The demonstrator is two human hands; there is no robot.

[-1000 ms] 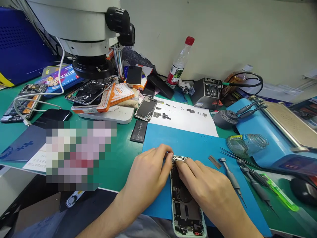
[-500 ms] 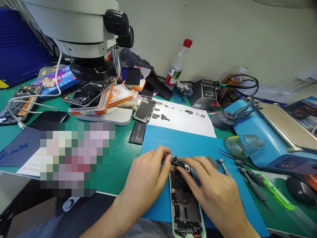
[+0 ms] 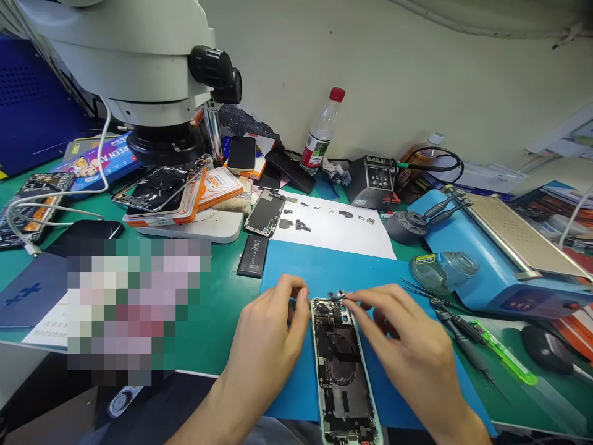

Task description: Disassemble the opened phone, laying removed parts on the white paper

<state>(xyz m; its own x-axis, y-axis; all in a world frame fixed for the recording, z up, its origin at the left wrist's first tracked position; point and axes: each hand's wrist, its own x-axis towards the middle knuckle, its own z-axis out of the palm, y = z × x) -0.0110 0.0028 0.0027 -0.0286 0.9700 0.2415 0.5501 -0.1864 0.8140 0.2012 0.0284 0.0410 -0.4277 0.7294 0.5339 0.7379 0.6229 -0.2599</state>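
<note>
An opened phone (image 3: 343, 371) with a pale green frame lies on the blue mat (image 3: 287, 272), its inner boards and a round coil area bare. My right hand (image 3: 407, 346) pinches a small camera module (image 3: 340, 295) between thumb and forefinger, just above the phone's top edge. Close to the phone's top left corner is my left hand (image 3: 273, 340), thumb and forefinger drawn together. Whatever may be between those fingertips is too small to make out. Two round lens openings show in the phone's top right corner.
Small phone parts lie on a white sheet (image 3: 324, 238) behind the mat, beside a battery (image 3: 252, 254) and a screen (image 3: 265, 213). A glass jar (image 3: 445, 271), tweezers (image 3: 430, 295) and screwdrivers (image 3: 467, 340) are at right. A microscope (image 3: 139, 74) overhangs the left.
My right hand has lifted the camera module from the phone's top, baring the area beneath. My left hand stays near the phone's corner. The view has shifted slightly.
</note>
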